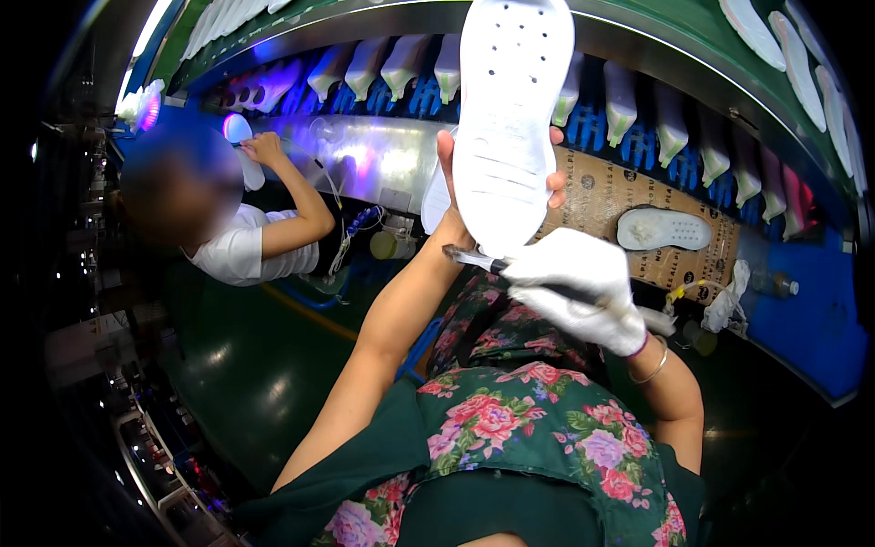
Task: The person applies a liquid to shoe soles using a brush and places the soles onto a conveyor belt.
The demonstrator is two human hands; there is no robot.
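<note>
Fingers [555, 182] of the bare left hand [456, 196] wrap round the edges of a white shoe sole [510, 118], holding it upright in front of the person with its heel end down. Just beneath the heel, the gloved right hand [583, 287] is closed round a thin brush [497, 264], whose tip points left and seems to touch the sole's lower edge, though the view is too blurred to be sure. Behind stands a curved rack [638, 128] of pale soles on blue pegs. Another sole [663, 228] lies on a brown mat [602, 196]. To the left, a co-worker's hand [262, 146] reaches toward the rack.
</note>
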